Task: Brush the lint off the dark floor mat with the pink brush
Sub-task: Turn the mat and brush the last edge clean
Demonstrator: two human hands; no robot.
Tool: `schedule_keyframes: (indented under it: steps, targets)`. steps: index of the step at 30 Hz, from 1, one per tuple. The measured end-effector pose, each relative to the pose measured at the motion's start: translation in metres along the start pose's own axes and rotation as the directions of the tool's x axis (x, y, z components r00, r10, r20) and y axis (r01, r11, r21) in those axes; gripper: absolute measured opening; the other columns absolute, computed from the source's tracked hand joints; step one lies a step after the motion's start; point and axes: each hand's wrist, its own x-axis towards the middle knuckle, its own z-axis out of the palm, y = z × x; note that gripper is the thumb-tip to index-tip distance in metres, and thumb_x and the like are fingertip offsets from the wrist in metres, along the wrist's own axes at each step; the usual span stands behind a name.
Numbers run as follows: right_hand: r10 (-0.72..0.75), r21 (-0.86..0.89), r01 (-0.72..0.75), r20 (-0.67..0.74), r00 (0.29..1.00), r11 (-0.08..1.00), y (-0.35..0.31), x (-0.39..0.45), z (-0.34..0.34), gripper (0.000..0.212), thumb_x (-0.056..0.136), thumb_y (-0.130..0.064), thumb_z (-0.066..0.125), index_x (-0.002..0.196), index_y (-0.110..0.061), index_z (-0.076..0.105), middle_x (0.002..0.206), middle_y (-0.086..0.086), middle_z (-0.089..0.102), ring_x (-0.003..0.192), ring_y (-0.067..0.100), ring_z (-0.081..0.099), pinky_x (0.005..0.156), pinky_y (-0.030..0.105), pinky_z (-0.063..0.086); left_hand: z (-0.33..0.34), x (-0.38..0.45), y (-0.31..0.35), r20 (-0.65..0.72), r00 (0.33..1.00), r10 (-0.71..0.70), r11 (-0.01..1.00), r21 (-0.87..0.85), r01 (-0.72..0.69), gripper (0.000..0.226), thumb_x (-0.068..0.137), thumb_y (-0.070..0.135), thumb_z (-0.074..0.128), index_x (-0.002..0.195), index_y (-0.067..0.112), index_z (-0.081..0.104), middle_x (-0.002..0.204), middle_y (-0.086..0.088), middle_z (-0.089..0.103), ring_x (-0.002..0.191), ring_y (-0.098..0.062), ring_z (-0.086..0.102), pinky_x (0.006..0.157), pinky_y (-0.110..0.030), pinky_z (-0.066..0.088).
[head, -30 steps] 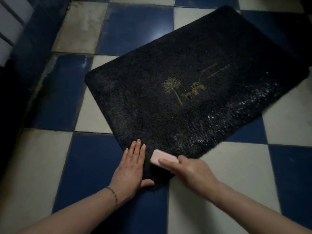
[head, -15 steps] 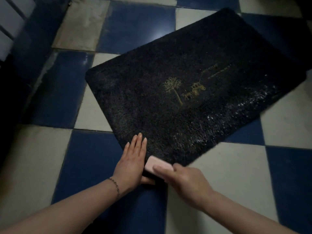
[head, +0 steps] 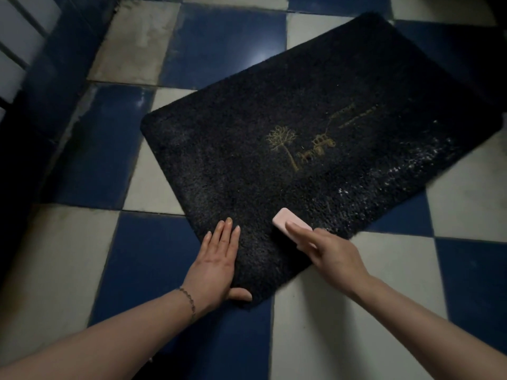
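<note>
The dark floor mat (head: 274, 105) lies askew on the tiled floor, with a gold tree and carriage design near its middle. White lint (head: 406, 171) speckles the strip along its lower right edge. My left hand (head: 216, 264) presses flat on the mat's near corner, fingers straight, thumb at the corner's edge. My right hand (head: 326, 250) grips the pink brush (head: 284, 219), which sits on the mat a little up from the near edge, to the right of my left hand.
Blue and white checkered floor tiles (head: 343, 338) surround the mat. A dark blue wall base (head: 46, 86) runs along the left side. The far right corner of the view is in deep shadow.
My right hand has pushed the brush up and to the right, away from the near corner and onto the mat. My left hand stays pressed on the corner.
</note>
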Motion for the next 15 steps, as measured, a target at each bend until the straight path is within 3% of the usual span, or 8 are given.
schedule_keyframes:
  steps: [3,5,8,12,15]
  targets:
    - [-0.012,0.155,0.012,0.000,1.000,0.988,-0.007,-0.008,0.007,0.055,0.088,-0.027,0.059,0.128,-0.060,0.039,0.086,-0.009,0.057,0.079,0.011,0.059,0.066,0.021,0.041,0.000,0.000,0.001,-0.005,1.000,0.000,1.000,0.009,0.000,0.137,0.070,0.083,0.052,0.139,0.005,-0.037,0.144,-0.013,-0.046,0.137,-0.028,-0.038,0.117,-0.042,-0.017]
    - [-0.097,0.191,0.084,0.057,0.994,0.978,-0.024,-0.019,0.014,0.050,0.089,-0.035,0.050,0.129,-0.060,0.036,0.087,-0.009,0.057,0.079,0.013,0.060,0.068,0.024,0.045,0.002,0.001,-0.001,-0.018,1.000,0.009,1.000,-0.005,-0.009,0.138,0.068,0.083,0.053,0.137,0.005,-0.038,0.143,-0.013,-0.047,0.136,-0.028,-0.039,0.115,-0.041,-0.020]
    - [-0.239,0.109,0.223,0.169,0.956,0.969,-0.054,-0.035,0.029,0.041,0.092,-0.048,0.034,0.130,-0.062,0.029,0.081,-0.005,0.054,0.069,0.023,0.060,0.058,0.034,0.049,0.004,0.002,-0.004,-0.021,0.999,0.034,0.999,-0.038,-0.035,0.139,0.063,0.089,0.046,0.136,0.013,-0.045,0.146,-0.012,-0.047,0.135,-0.024,-0.043,0.114,-0.038,-0.025]
    - [-0.220,0.043,0.216,0.099,0.971,0.975,-0.036,-0.017,0.021,0.046,0.090,-0.067,0.011,0.129,-0.059,0.035,0.078,-0.005,0.053,0.069,0.021,0.060,0.055,0.033,0.046,0.003,0.000,-0.002,-0.019,1.000,0.015,1.000,-0.014,-0.015,0.138,0.068,0.084,0.051,0.138,0.007,-0.040,0.143,-0.012,-0.048,0.136,-0.028,-0.040,0.116,-0.041,-0.020]
    - [-0.132,0.047,0.131,0.016,0.991,0.990,-0.008,-0.002,0.008,0.040,0.090,-0.054,0.031,0.130,-0.061,0.033,0.076,-0.007,0.053,0.067,0.018,0.059,0.055,0.033,0.046,-0.001,-0.001,0.000,-0.009,1.000,-0.002,1.000,0.017,0.003,0.136,0.070,0.083,0.050,0.139,0.006,-0.038,0.143,-0.013,-0.048,0.136,-0.027,-0.039,0.118,-0.043,-0.015]
